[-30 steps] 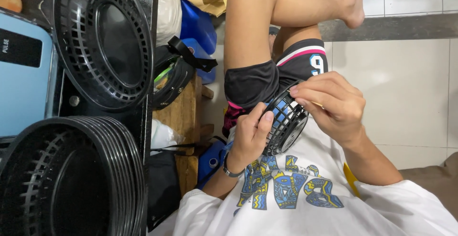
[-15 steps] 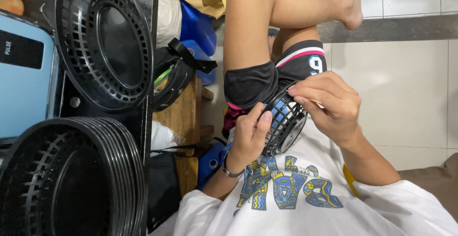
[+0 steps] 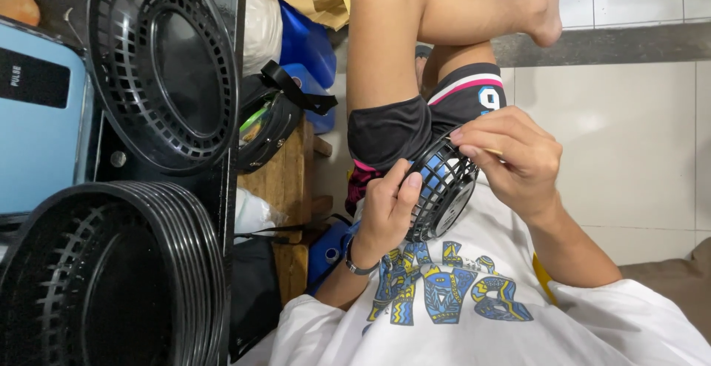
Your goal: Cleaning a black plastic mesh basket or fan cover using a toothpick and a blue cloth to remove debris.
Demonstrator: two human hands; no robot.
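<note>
My left hand (image 3: 389, 210) keeps its grip on the rim of the small round black plastic fan grille (image 3: 442, 188) at my lap, while my right hand (image 3: 511, 160), pinching a thin pale stick (image 3: 489, 151), has barely shifted across it.

White printed T-shirt (image 3: 474, 314), black shorts (image 3: 415, 122), dark wristband (image 3: 354, 262); bare feet.
</note>
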